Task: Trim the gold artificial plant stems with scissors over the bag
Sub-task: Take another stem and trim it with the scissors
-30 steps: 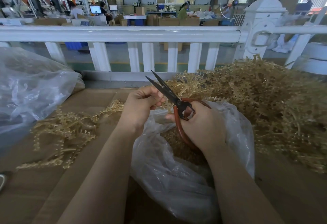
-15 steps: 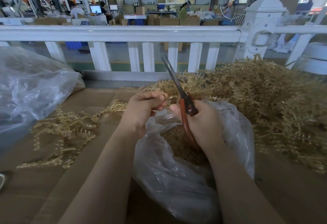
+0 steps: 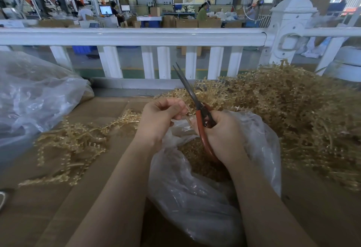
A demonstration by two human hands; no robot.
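Observation:
My right hand [image 3: 224, 135] grips red-handled scissors [image 3: 195, 102], blades nearly closed and pointing up and away. My left hand [image 3: 162, 116] pinches a thin gold stem [image 3: 188, 117] just left of the blades, above the clear plastic bag [image 3: 195, 198]. The bag's open mouth holds gold trimmings [image 3: 195, 155]. A big heap of gold artificial stems [image 3: 293, 114] lies to the right. A smaller bunch of gold stems [image 3: 78, 145] trails left from my left hand over the cardboard.
Brown cardboard [image 3: 48, 207] covers the work surface. A large clear plastic bag [image 3: 33, 98] bulges at the left. A white railing [image 3: 136, 38] with a thick post [image 3: 289, 32] runs along the far edge. People work at tables far behind it.
The scissors swung from pointing up-left with blades open to pointing nearly straight up with blades almost closed. My left hand shifted slightly down with the stem.

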